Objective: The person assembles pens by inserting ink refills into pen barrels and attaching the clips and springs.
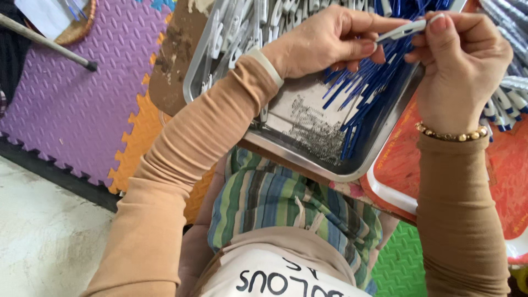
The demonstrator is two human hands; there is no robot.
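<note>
Head view: left hand (324,41) and right hand (462,60) pinch one slim white plastic pen part (404,30) between fingertips, each gripping an end. Held over shallow steel tray (308,157) of loose blue pen tubes (368,93), so supplies sit close below

Floor: pale, rough concrete (38,231) at lower left, scuffed and dusty, in soft even daylight.

Floor covering: interlocking foam mats with a raised leaf-like texture. A purple mat (82,104) fills the upper left; an orange mat (137,148) joins its right edge by toothed seams; a green mat (401,264) shows at the bottom, right of centre. A dark strip (60,176) runs between the purple mat and the concrete.

Furniture and loose items: a worn brown board (176,60) with chipped, pale patches lies near the top centre. A thin grey rod (44,41) with a dark tip slants across the purple mat. A woven basket rim (80,27) sits at the top left corner.
</note>
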